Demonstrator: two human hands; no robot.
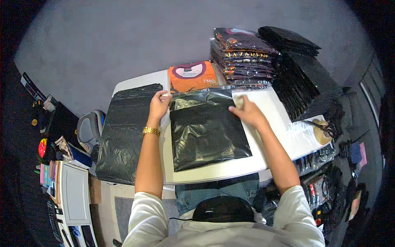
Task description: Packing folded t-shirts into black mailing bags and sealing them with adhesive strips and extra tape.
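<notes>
On the white table (275, 108), a black plastic bag (207, 136) lies flat between the hands, the left hand (159, 105) at its upper left corner with fingers curled close together, the right hand (249, 112) at the upper right with thumb spread from blurred fingers; whether either pinches film, I cannot tell. Uneven pulling could crease or tear its thin plastic. Beyond, an orange shirt (191, 79) carries pale lettering and a tiny, unreadable neck label, while stacked bagged shirts (242, 61) show yellow lettering.
</notes>
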